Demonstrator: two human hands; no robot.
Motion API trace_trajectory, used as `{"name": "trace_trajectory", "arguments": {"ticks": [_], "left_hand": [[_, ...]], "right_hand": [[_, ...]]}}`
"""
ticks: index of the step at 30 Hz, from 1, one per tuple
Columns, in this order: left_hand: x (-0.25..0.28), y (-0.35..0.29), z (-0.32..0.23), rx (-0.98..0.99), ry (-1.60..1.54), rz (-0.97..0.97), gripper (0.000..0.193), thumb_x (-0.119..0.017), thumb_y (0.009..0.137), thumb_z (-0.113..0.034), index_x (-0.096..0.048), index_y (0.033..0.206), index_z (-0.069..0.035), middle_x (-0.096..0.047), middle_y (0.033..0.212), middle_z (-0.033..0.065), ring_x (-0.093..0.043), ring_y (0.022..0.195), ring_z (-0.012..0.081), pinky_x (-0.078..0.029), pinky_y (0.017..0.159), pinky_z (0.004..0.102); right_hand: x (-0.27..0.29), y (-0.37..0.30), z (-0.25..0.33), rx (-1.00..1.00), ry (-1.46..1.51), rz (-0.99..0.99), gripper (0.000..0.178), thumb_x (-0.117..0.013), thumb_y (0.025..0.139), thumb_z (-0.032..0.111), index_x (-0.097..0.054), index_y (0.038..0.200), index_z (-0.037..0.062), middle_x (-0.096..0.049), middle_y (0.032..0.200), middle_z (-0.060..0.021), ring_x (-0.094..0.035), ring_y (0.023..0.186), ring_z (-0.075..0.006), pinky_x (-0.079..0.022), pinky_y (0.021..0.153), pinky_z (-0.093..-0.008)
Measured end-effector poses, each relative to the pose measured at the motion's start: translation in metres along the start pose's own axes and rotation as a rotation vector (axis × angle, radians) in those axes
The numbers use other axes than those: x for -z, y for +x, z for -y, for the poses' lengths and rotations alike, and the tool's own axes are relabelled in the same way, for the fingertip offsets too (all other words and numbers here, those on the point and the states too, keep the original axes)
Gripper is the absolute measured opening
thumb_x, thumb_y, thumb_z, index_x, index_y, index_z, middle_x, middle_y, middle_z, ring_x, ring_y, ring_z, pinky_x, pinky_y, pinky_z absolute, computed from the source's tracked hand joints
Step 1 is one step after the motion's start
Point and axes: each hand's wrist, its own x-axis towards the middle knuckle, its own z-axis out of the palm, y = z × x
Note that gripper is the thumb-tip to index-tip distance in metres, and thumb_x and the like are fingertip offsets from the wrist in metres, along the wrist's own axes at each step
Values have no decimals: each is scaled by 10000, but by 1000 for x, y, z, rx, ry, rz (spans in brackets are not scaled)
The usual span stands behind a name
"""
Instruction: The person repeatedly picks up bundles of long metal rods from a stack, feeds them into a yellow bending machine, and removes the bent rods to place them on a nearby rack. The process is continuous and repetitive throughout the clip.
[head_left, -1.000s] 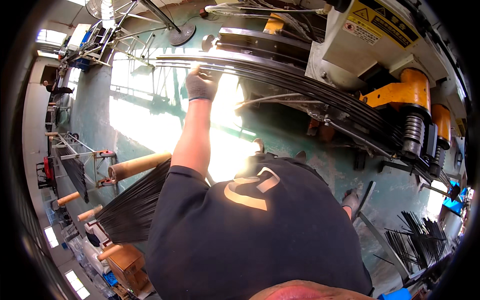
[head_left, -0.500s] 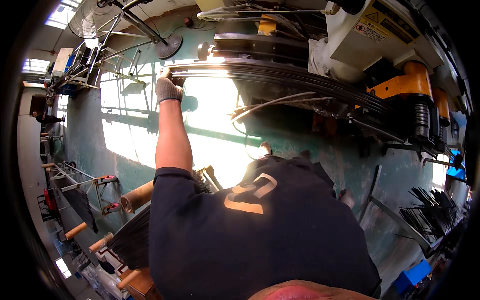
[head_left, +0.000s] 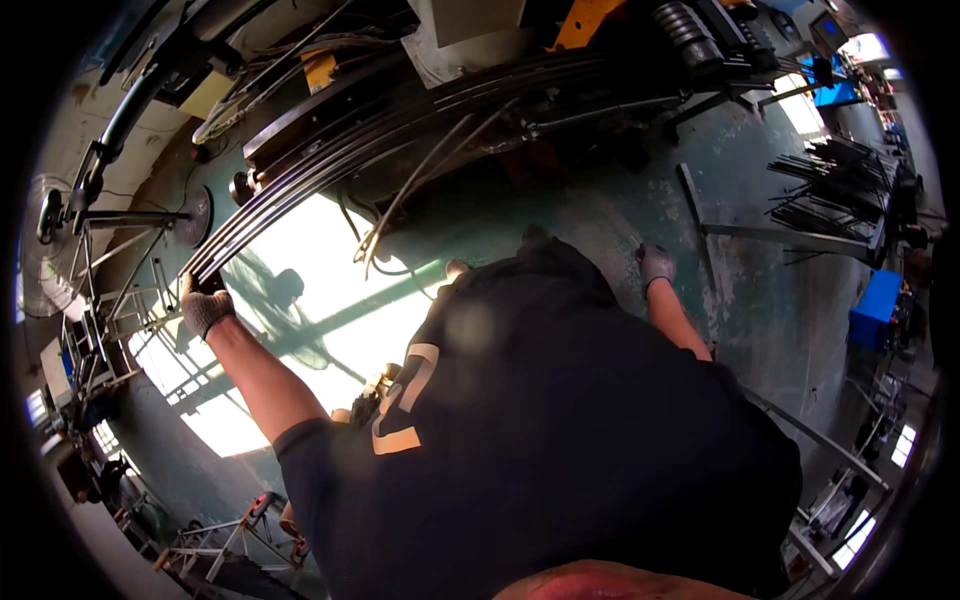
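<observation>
My left hand (head_left: 206, 309), in a grey-brown knitted glove, is closed round the near left ends of a bundle of long thin dark rods (head_left: 285, 198). The rods run up and to the right along the machine, bending in the fisheye picture, and light glints on their left ends. My left arm is stretched out to the left. Away from the rods, my right hand (head_left: 656, 265), gloved too, hangs low at my right side over the floor. Its fingers look curled in, and no object shows in them.
A machine with an orange arm (head_left: 592, 22) and a coil spring (head_left: 688, 38) stands along the far side. Loose cables (head_left: 415, 180) hang beneath the rods. At right are a rack of dark rods (head_left: 835, 190) and a blue box (head_left: 877, 308). A round stand base (head_left: 193, 216) is at far left.
My view has turned to the right, so the machine and rods now sit further left. My left hand still grips the rod ends. My right hand has come more fully into view.
</observation>
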Motion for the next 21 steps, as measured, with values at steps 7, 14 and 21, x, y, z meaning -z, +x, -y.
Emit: {"name": "trace_trajectory", "arguments": {"ticks": [7, 14, 21], "left_hand": [[-17, -27, -6, -55, 136, 258, 244, -532, 1041, -182, -676, 1126, -4, -713, 1134, 147, -702, 1060, 290, -588, 989, 440], [20, -42, -28, 245, -185, 525, 561, -444, 1075, -402, -493, 1426, 33, -495, 1488, 261, -450, 1396, 450, -330, 1207, 616], [-67, -147, 10, 15, -318, -316, 754, -470, 1059, -482, -299, 1551, 63, -292, 1642, 216, -285, 1517, 363, -258, 1233, 535]], "right_hand": [[3, -13, -26, -181, 162, -29, 365, -621, 900, 367, -738, 837, 27, -708, 765, -95, -657, 693, -214, -492, 707, -350], [-24, 56, -50, -119, -169, 117, 324, -695, 901, 342, -738, 846, 26, -724, 798, -104, -686, 746, -218, -513, 738, -366], [-22, 132, 88, -110, -119, 377, 399, -632, 932, 400, -742, 1045, 34, -753, 918, -99, -703, 847, -214, -523, 792, -399]]}}
